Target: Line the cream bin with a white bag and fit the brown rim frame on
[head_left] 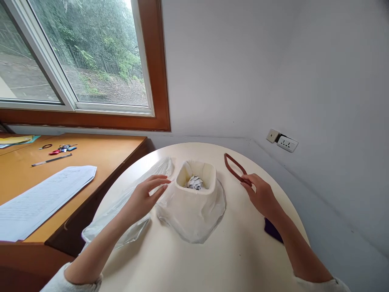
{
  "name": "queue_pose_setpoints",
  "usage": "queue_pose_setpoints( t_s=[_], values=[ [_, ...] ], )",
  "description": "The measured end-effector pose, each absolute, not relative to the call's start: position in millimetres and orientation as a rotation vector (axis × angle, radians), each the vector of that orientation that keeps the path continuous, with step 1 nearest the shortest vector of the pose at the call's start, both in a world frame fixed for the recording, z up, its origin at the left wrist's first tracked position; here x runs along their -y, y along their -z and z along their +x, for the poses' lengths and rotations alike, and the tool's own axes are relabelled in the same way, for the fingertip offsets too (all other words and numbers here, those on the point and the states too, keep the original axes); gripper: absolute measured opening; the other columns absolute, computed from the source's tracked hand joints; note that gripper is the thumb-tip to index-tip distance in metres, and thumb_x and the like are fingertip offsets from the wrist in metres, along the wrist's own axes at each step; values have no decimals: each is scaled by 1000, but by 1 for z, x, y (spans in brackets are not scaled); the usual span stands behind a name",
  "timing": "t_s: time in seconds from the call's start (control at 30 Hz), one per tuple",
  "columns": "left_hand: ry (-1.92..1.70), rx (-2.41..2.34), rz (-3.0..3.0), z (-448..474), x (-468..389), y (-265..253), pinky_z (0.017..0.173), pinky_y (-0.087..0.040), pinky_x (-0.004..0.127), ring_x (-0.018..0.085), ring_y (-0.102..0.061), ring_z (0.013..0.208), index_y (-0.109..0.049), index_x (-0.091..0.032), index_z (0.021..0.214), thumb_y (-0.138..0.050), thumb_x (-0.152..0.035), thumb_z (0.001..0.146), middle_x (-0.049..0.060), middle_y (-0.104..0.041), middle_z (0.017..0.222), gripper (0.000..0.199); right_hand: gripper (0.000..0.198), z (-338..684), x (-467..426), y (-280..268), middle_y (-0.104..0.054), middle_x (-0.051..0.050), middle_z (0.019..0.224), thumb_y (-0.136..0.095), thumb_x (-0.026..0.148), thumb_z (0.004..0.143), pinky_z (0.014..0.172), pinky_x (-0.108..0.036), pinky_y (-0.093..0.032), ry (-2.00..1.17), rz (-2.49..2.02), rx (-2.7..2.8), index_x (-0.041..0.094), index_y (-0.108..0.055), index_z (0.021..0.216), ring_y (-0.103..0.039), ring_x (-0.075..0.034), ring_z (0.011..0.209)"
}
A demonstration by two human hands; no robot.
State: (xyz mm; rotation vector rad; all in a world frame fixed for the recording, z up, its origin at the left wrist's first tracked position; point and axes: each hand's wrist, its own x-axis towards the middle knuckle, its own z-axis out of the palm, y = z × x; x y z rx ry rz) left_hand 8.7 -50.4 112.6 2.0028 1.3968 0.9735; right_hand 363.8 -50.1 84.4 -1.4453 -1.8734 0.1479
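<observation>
My right hand (pixel 260 194) pinches the near end of a brown rounded-square ring (pixel 230 169), held up to the right of a small white bin (pixel 195 190). A thin translucent plastic bag (pixel 191 225) lines the bin, folded over its rim and spread around its base. Crumpled printed paper (pixel 195 182) lies inside. My left hand (pixel 148 194) is just left of the bin with thumb and fingers apart, holding nothing. Whether its fingertips touch the bag's edge I cannot tell. Another translucent plastic bag (pixel 136 233) lies flat beneath and beside my left forearm.
Everything stands on a round cream table (pixel 212 267). A dark purple item (pixel 272 230) lies partly behind my right forearm. At left, a wooden desk (pixel 100 150) holds printed sheets (pixel 51 198), a pen (pixel 51 160) and keys (pixel 63 150). A wall socket (pixel 287 143) is at right.
</observation>
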Motion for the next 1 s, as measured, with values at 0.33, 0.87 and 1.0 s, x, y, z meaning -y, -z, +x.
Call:
queue_pose_setpoints(
  t_s=[0.33, 0.87, 1.0],
  values=[
    [-938, -1159, 1550, 41, 70, -152, 63, -54, 34, 16, -62, 60, -54, -12, 118, -45, -48, 86, 5, -65, 73, 49, 19, 278, 84, -116, -59, -7, 87, -45, 10, 87, 73, -32, -47, 160, -956, 2252, 19, -58, 98, -54, -18, 81],
    [-898, -1199, 1654, 49, 60, -137, 41, -40, 23, 11, -50, 40, -27, -22, 139, -47, -40, 84, -3, -58, 59, 61, 19, 270, 86, -111, -62, -6, 91, -48, 10, 86, 82, -36, -44, 286, -869, 2182, 20, -57, 99, -56, -17, 85],
    [-888, -1191, 1694, 49, 59, -140, 40, -39, 22, 10, -47, 39, -30, -20, 138, -45, -40, 85, -6, -52, 52, 58, 18, 272, 87, -110, -61, -7, 94, -51, 12, 85, 81, -36, -45, 278, -891, 2158, 20, -57, 100, -55, -18, 88]
  ],
)
